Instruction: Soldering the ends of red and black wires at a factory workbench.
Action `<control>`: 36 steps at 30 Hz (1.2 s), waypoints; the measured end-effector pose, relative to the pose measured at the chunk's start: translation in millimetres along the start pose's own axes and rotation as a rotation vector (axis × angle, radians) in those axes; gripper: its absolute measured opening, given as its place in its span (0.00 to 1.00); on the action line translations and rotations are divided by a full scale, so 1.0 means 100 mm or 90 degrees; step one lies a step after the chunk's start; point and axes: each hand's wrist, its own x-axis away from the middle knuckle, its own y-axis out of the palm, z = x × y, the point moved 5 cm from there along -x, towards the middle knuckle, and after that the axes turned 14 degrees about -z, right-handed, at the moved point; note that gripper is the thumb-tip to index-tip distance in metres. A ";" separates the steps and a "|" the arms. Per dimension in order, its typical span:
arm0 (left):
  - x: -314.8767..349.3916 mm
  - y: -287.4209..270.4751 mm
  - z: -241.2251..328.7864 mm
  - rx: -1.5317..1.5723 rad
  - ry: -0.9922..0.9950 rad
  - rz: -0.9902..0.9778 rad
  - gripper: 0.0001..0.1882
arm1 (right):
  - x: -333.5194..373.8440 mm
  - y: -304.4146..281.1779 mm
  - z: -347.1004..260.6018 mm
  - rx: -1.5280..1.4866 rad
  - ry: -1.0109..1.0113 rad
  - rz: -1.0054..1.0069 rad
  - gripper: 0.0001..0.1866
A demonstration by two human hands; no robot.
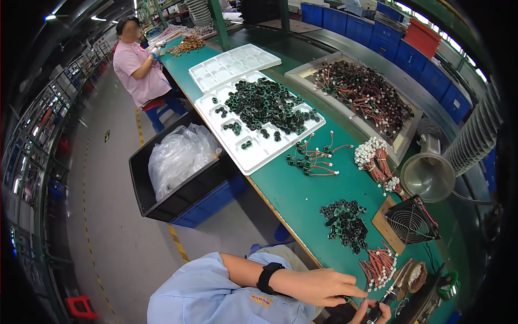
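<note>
My left hand (332, 287), with a black band on the wrist, reaches over the bench's near edge. Its fingers are closed together, and a bit of dark green shows beneath them; what they hold is mostly hidden. Just below it, my right hand (374, 313) curls around a black pen-like tool (389, 296), cut by the frame's lower edge. Short red wires with white connectors (379, 267) lie beyond the fingertips. Farther up sits a heap of small black-and-green circuit boards (345, 224).
A small black fan (410, 224) stands near a metal extraction hood (428, 177). Wired boards (313, 159) lie below a white tray (253, 162) of boards. Left of the bench, a black bin (141, 186) holds clear plastic bags. A seated person (140, 75) works at the far end.
</note>
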 end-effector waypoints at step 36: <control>0.01 -0.05 -0.16 0.257 -0.088 0.129 0.12 | 0.13 0.00 -0.14 -0.017 0.056 0.074 0.14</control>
